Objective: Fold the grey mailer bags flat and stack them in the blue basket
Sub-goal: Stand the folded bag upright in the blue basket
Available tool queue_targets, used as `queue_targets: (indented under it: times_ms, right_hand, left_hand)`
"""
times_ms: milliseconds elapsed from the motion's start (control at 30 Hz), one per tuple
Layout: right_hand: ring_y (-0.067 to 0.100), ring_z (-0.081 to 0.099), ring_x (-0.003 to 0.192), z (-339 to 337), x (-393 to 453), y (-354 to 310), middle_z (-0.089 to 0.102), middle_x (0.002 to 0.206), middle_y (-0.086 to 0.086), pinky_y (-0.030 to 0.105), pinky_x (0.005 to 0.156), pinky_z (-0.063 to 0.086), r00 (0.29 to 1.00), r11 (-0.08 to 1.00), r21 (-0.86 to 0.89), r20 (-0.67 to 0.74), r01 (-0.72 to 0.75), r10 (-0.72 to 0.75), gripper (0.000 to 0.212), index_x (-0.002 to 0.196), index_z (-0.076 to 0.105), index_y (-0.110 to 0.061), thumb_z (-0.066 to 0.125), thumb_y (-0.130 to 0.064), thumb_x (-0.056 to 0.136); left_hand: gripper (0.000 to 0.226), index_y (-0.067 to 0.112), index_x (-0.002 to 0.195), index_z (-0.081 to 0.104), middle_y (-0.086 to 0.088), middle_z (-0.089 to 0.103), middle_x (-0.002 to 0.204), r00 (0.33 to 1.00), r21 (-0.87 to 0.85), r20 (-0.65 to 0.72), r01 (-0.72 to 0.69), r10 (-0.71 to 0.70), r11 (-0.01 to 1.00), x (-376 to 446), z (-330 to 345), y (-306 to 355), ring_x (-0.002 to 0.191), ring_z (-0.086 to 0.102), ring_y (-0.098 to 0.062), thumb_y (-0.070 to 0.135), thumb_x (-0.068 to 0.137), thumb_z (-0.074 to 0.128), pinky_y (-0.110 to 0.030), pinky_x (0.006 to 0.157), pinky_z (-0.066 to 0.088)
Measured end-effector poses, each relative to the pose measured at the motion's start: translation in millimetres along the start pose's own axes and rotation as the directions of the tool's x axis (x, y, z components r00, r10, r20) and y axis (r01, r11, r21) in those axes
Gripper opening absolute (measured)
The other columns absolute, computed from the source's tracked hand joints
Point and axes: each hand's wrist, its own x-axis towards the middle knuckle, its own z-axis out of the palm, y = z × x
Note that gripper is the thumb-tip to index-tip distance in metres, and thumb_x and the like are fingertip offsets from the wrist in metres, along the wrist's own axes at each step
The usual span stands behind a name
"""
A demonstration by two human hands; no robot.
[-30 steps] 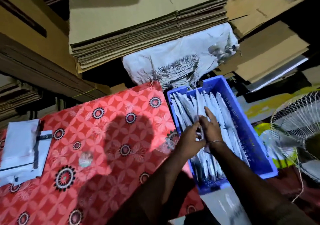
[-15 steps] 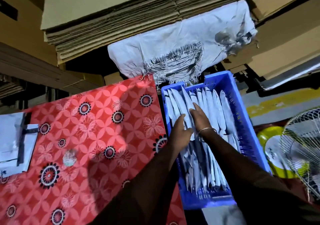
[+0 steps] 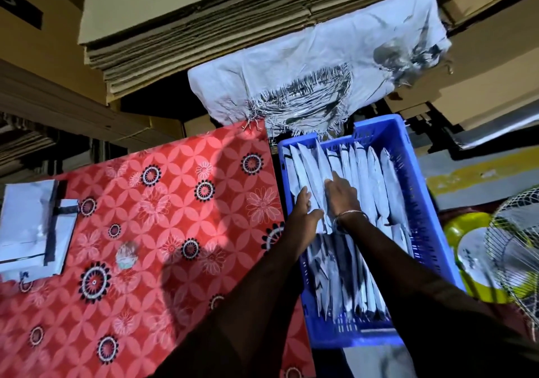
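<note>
— So, where are the mailer bags [image 3: 361,173] sitting?
— Standing on edge in the blue basket [image 3: 420,202]; left hand [image 3: 303,217] and right hand [image 3: 342,195] are pressing straight fingers between them. No legible writing is showing.

Grey mailer bags [image 3: 376,179] folded flat, standing on edge in rows — packed inside the blue basket [image 3: 420,202]; unfolded bags [image 3: 32,226] lying apart

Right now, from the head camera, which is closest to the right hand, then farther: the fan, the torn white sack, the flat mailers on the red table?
From the right hand:
1. Torn white sack, just behind the basket.
2. Fan, far right.
3. Flat mailers, far left on the red table.
</note>
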Motion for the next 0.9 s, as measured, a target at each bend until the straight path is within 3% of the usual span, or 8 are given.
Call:
queue_targets:
  times_ms: [133, 267, 333, 433, 533, 700, 833, 900]
  right_hand:
    - [0.040, 0.050, 0.121, -9.7, -35.4, -13.5, 0.057, 0.135, 0.020, 0.048, 0.094, 0.044, 0.965, 0.955, -0.233, -0.144, 0.183, -0.220, 0.067, 0.133, 0.053, -0.009, 0.018, -0.054, 0.097]
    - [0.037, 0.049, 0.125, -18.0, -68.9, -34.0, 0.057, 0.138, 0.017, 0.044, 0.101, 0.042, 0.913, 0.918, -0.256, -0.195, 0.304, -0.357, 0.062, 0.139, 0.055, -0.006, 0.026, -0.045, 0.100]
    - [0.036, 0.050, 0.123, -15.9, -84.3, -44.3, 0.059, 0.133, 0.016, 0.045, 0.101, 0.044, 0.889, 0.899, -0.240, -0.192, 0.368, -0.415, 0.059, 0.132, 0.059, -0.006, 0.027, -0.045, 0.100]
    - [0.032, 0.052, 0.122, -2.3, -102.1, -59.1, 0.061, 0.130, 0.012, 0.044, 0.103, 0.043, 0.863, 0.868, -0.203, -0.147, 0.453, -0.484, 0.058, 0.129, 0.062, -0.009, 0.028, -0.046, 0.102]
    - [0.030, 0.056, 0.111, 21.7, -116.5, -74.8, 0.065, 0.115, 0.010, 0.042, 0.097, 0.045, 0.821, 0.815, -0.220, -0.089, 0.536, -0.564, 0.052, 0.119, 0.067, -0.010, 0.028, -0.043, 0.105]
    - [0.025, 0.058, 0.103, 77.4, -155.5, -110.4, 0.067, 0.105, 0.006, 0.040, 0.089, 0.046, 0.745, 0.722, -0.226, 0.028, 0.654, -0.667, 0.047, 0.113, 0.069, -0.015, 0.031, -0.043, 0.106]
    - [0.024, 0.058, 0.096, 127.5, -175.8, -131.5, 0.065, 0.097, 0.003, 0.046, 0.086, 0.046, 0.742, 0.709, -0.237, 0.100, 0.665, -0.663, 0.049, 0.107, 0.068, -0.016, 0.029, -0.046, 0.106]
    - [0.023, 0.058, 0.094, 160.9, -189.9, -147.9, 0.066, 0.095, 0.002, 0.046, 0.084, 0.045, 0.712, 0.676, -0.225, 0.180, 0.701, -0.679, 0.051, 0.105, 0.069, -0.015, 0.029, -0.047, 0.106]
  left_hand:
    - [0.066, 0.012, 0.161, 0.019, -0.007, 0.026, 0.166, 0.998, -0.059, -0.034, -0.046, 0.044, 0.997, -17.9, -19.4, -6.3, 0.154, 0.025, -0.024, -0.006, 0.103, 0.044, -0.027, 0.113, 0.029]
    - [0.066, 0.007, 0.158, 0.026, -0.012, 0.034, 0.162, 0.995, -0.163, -0.073, -0.084, 0.073, 0.983, -51.3, -49.4, -22.4, 0.151, 0.032, -0.025, -0.009, 0.099, 0.049, -0.024, 0.108, 0.036]
    - [0.077, 0.004, 0.155, 0.029, -0.014, 0.041, 0.156, 0.988, -0.227, -0.136, -0.105, 0.075, 0.968, -68.4, -71.7, -36.6, 0.144, 0.040, -0.025, 0.003, 0.085, 0.060, -0.015, 0.098, 0.044]
    - [0.082, 0.001, 0.152, 0.032, -0.016, 0.044, 0.151, 0.974, -0.274, -0.211, -0.143, 0.085, 0.951, -90.6, -112.1, -63.6, 0.137, 0.044, -0.025, 0.014, 0.075, 0.057, -0.012, 0.091, 0.046]
    - [0.062, 0.008, 0.149, 0.037, -0.019, 0.045, 0.154, 0.960, -0.340, -0.278, -0.139, 0.042, 0.930, -110.3, -148.5, -89.2, 0.137, 0.047, -0.029, 0.002, 0.091, 0.060, -0.022, 0.094, 0.046]
    - [0.076, -0.001, 0.150, 0.038, -0.020, 0.053, 0.144, 0.926, -0.399, -0.373, -0.214, 0.056, 0.892, -138.8, -198.2, -119.1, 0.114, 0.060, -0.019, 0.006, 0.077, 0.059, -0.013, 0.082, 0.053]
    - [0.075, 0.002, 0.148, 0.041, -0.020, 0.052, 0.148, 0.922, -0.440, -0.384, -0.235, 0.055, 0.867, -153.9, -237.5, -128.5, 0.130, 0.053, -0.028, 0.010, 0.076, 0.062, -0.019, 0.091, 0.050]
    - [0.078, 0.002, 0.146, 0.040, -0.021, 0.051, 0.145, 0.917, -0.457, -0.396, -0.250, 0.056, 0.854, -163.2, -265.5, -126.8, 0.121, 0.056, -0.022, 0.015, 0.072, 0.061, -0.016, 0.089, 0.051]
